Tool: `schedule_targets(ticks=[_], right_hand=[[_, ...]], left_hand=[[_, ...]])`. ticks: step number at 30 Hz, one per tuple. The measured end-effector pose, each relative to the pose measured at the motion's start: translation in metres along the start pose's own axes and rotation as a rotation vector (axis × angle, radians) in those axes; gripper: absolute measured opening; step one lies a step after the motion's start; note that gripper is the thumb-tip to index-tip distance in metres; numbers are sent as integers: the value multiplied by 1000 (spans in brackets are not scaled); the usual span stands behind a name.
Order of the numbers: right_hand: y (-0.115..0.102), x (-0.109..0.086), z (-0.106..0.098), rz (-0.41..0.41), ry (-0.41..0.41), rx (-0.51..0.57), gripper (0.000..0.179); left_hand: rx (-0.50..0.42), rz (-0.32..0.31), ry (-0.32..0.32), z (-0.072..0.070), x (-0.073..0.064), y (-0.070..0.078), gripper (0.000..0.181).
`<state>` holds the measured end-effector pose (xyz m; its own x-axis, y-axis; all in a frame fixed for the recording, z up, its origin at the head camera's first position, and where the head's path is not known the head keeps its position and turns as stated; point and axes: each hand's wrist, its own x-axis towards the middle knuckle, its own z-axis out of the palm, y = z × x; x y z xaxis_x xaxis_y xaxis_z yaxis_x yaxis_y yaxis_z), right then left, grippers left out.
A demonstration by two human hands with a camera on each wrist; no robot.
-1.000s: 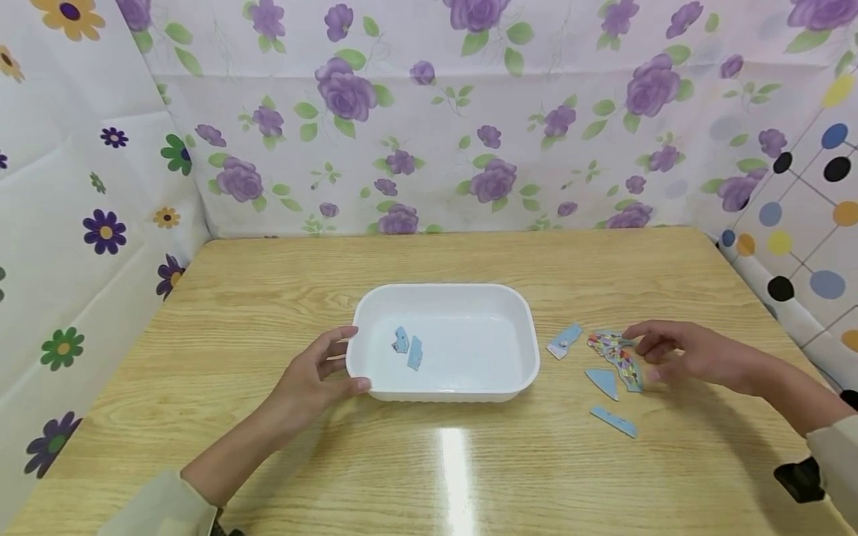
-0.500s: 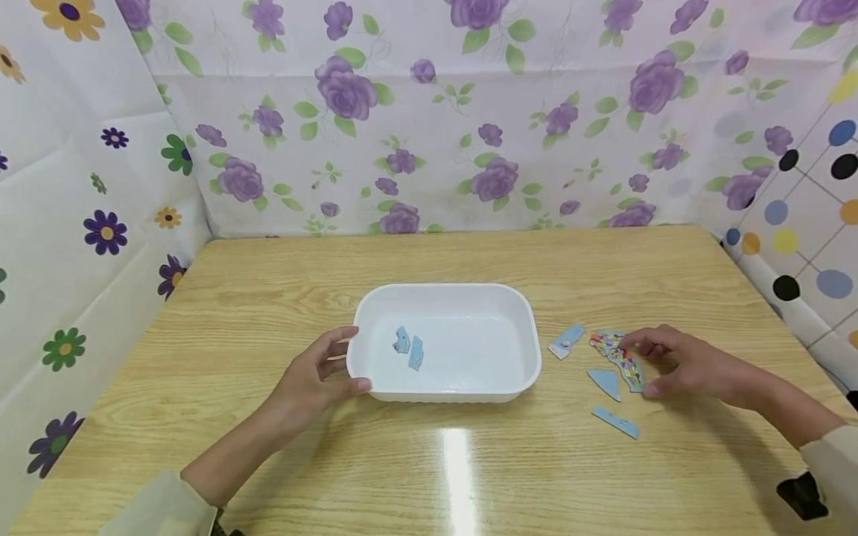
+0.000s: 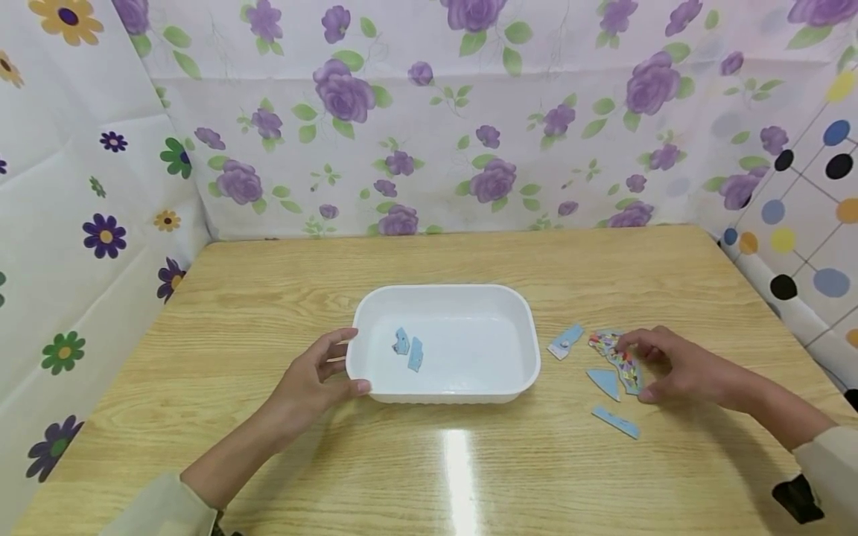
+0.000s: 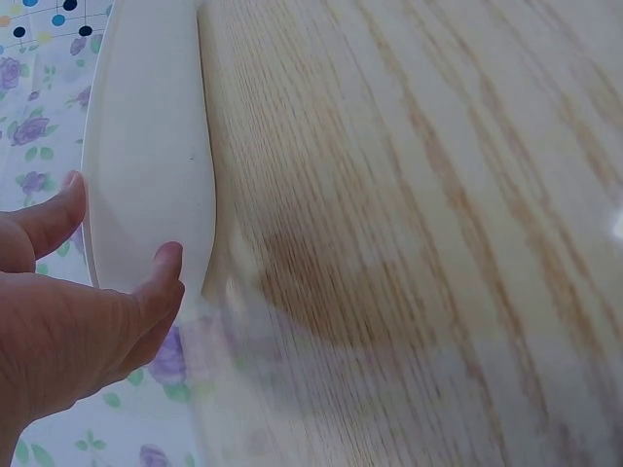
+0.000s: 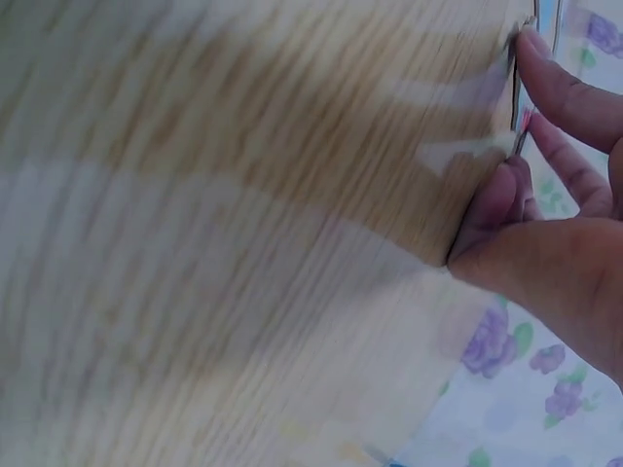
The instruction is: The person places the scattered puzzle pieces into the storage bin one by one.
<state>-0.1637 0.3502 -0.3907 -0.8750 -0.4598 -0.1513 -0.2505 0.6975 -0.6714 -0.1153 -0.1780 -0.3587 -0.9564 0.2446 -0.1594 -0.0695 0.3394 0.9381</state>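
Observation:
A white plastic tray point(image 3: 469, 350) stands mid-table with two small light-blue puzzle pieces point(image 3: 415, 354) lying in it. My left hand point(image 3: 315, 372) holds the tray's left end, the thumb at its near corner and the fingers at the rim further back. In the left wrist view, thumb and fingers touch the tray's outer side point(image 4: 146, 126). To the right, my right hand point(image 3: 684, 368) pinches a multicoloured puzzle piece point(image 3: 626, 365) with blue edges, thumb at its near end and fingers over its upper part. The right wrist view shows only a sliver of that piece.
Left of the right hand lie loose pieces: a blue-and-white strip point(image 3: 566, 341), a blue triangle point(image 3: 605, 383) and a narrow blue strip point(image 3: 615, 422). Patterned cloths point(image 3: 429, 149) hang behind and beside the wooden table point(image 3: 281, 275).
My right hand has moved slightly left over the multicoloured piece, and its thumb has come to the piece's near end. The left hand and tray have stayed put.

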Motion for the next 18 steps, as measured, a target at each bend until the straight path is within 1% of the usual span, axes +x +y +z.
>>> schedule_targets(ticks=[7,12,14,18], right_hand=[[-2,1,3,22,6,-40,74],[0,1,6,-9,40,-54,69],[-2,1,8,-8,52,-49,66],[-6,0,14,-12,78,-63,69]], left_hand=[[-3,2,2,0,0,0,79],[-10,5,6,0,-1,1,79],[-10,7,7,0,-1,1,79],[-12,6,5,0,-1,1,79]])
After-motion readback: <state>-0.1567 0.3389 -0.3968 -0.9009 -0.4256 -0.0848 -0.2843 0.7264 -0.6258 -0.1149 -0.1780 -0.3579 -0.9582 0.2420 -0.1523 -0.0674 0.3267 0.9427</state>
